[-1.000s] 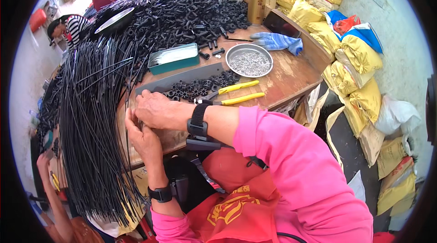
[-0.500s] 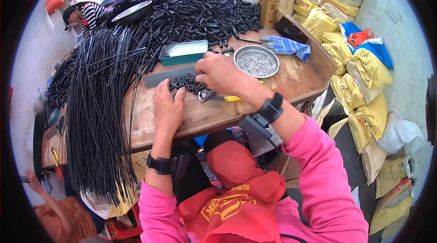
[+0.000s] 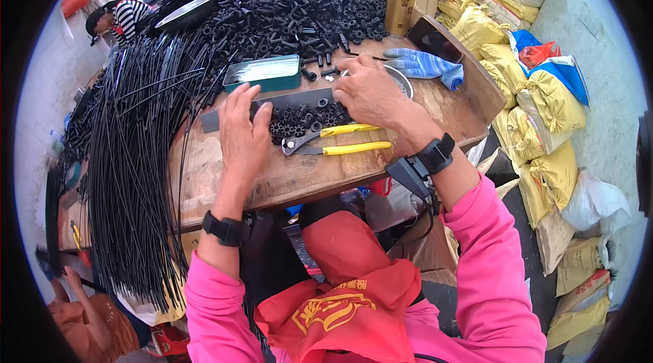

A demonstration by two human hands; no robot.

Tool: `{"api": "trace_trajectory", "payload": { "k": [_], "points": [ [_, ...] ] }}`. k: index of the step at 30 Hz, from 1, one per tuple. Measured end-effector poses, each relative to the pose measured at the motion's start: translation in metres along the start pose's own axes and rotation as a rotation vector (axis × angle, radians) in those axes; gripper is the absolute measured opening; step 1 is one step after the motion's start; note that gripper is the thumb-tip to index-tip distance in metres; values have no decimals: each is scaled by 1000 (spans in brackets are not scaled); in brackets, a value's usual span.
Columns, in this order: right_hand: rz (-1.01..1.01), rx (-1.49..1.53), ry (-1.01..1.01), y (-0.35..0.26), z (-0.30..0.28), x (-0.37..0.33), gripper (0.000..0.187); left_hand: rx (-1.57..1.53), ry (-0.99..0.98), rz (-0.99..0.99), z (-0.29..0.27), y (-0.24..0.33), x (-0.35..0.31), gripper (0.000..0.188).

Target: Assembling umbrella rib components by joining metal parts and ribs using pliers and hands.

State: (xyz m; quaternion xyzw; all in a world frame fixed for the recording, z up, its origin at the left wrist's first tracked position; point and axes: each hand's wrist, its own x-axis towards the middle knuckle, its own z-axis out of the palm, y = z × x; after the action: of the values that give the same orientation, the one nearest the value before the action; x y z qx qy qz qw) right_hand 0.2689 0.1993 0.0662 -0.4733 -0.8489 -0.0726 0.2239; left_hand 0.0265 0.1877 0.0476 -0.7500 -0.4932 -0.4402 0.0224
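My left hand (image 3: 243, 133) is over the left part of a grey metal bar (image 3: 305, 98), thumb apart from the raised fingers, with nothing visible in it. My right hand (image 3: 373, 94) covers much of a round metal dish (image 3: 401, 78) of small shiny pieces. Its fingers are bent and pinched together; what they hold is too small to make out. Between the hands lies a heap of small black ring-shaped parts (image 3: 306, 120) against the bar. Pliers with yellow handles (image 3: 355, 149) rest just in front of it. Behind the bar sits a green tray (image 3: 264, 73) of thin white strips.
Long black rods (image 3: 139, 159) hang over the table's left edge. A large pile of black parts (image 3: 286, 19) covers the back. At right are a blue glove (image 3: 422, 65) and a gold canister (image 3: 401, 2). Yellow sacks (image 3: 537, 118) line the wall. Other people work nearby.
My right hand has moved right, from above the black rings to the dish. My left hand has risen onto the bar. The pliers and rings show more fully; the whole view has shifted slightly.
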Motion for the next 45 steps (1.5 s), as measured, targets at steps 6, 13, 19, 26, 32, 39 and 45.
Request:
{"api": "trace_trajectory", "payload": {
  "k": [6, 13, 19, 26, 32, 39, 45],
  "points": [
    [-92, -248, -76, -18, -1, 6, 25, -30, -167, 27, 6, -30, 22, 21],
    [-6, -162, -66, -32, 7, -4, 29, 22, -275, -70, 0, -30, 18, 24],
    [-10, -217, 83, -36, 12, -16, 17, 57, -327, -47, 7, -20, 26, 22],
    [-9, -250, 92, -47, 17, -16, 14, 25, -329, 8, 10, -17, 21, 23],
    [-12, -158, 109, -55, 24, -8, 15, 44, -346, -20, 10, -11, 20, 27],
    [-90, 147, 186, -53, 20, -2, 16, 81, -326, 11, 13, -6, 16, 27],
    [355, 118, 368, 2, -23, -44, 21, 64, -347, -8, 10, -5, 21, 24]
  ]
}}
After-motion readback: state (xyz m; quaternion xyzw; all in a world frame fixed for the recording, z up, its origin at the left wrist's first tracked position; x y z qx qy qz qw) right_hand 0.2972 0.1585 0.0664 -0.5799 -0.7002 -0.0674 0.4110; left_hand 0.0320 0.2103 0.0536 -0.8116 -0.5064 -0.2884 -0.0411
